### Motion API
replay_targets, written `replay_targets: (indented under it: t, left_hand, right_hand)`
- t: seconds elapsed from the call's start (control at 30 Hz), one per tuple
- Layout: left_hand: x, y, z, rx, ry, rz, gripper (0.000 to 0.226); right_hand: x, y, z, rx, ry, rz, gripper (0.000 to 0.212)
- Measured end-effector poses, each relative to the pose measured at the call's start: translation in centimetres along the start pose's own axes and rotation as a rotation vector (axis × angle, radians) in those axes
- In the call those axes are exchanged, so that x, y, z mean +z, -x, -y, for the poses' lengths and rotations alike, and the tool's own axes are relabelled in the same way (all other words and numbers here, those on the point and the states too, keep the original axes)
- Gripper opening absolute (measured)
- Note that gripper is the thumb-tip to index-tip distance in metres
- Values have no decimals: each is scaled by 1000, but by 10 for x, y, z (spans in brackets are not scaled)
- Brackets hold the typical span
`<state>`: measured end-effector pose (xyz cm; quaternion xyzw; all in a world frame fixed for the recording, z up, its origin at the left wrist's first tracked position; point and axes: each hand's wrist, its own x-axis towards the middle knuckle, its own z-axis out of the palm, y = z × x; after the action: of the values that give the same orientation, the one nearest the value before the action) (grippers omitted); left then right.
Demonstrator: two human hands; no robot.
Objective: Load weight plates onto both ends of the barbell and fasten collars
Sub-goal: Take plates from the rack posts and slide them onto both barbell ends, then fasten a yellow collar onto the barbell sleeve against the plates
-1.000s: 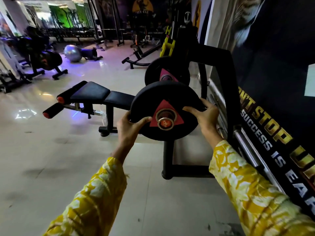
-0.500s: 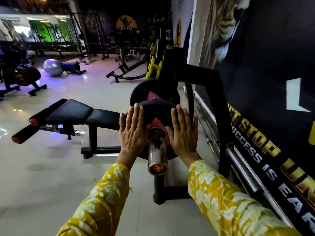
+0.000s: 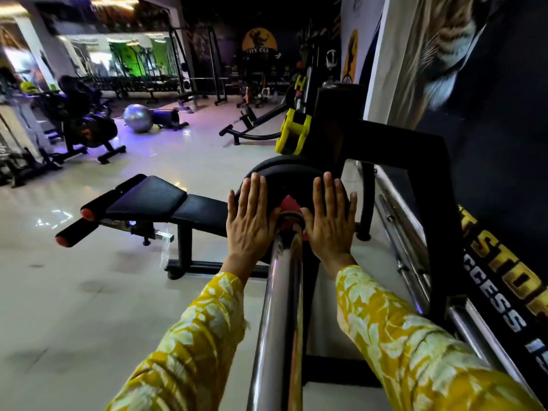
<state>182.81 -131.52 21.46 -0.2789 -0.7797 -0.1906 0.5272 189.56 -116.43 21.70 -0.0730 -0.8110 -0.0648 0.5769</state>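
The chrome barbell sleeve (image 3: pixel 278 307) runs from the bottom of the view straight away from me. A black weight plate (image 3: pixel 292 182) with a red triangle at its hub sits far along the sleeve. My left hand (image 3: pixel 252 218) presses flat on the plate's face left of the sleeve, fingers straight. Pressed flat the same way, my right hand (image 3: pixel 329 221) lies on the plate to the right of the sleeve. A second black plate edge shows just behind the first. No collar is in view.
A black bench (image 3: pixel 160 200) with red-tipped rollers stands to the left. The black rack frame (image 3: pixel 427 179) and spare chrome bars (image 3: pixel 409 262) line the wall on the right. A yellow-black part (image 3: pixel 293 134) sits beyond the plate. A grey exercise ball (image 3: pixel 138 118) lies far back.
Both hands went from gripping the plate's rim to pressing flat on its face. The plate has slid farther along the sleeve, away from me, so much more bare sleeve shows.
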Motion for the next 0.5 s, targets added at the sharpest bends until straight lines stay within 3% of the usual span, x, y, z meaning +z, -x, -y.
replay_targets:
  t: [0.2,0.33,0.4,0.5]
  left_hand:
    - [33,-13,8,0,-31,-123,58]
    - [32,-10,9,53,-57,-114,58]
    - [32,-17,9,46,-38,-66,59]
    - [14,-31,13,32,210,-40,55]
  right_hand:
    - [33,-6,-6,-24,91,-95,57]
    - [30,-4,-6,-46,161,-100,56]
    - [27,-10,-8,-10,91,-54,56]
    - [0,-26,4,92,-144,-12,52]
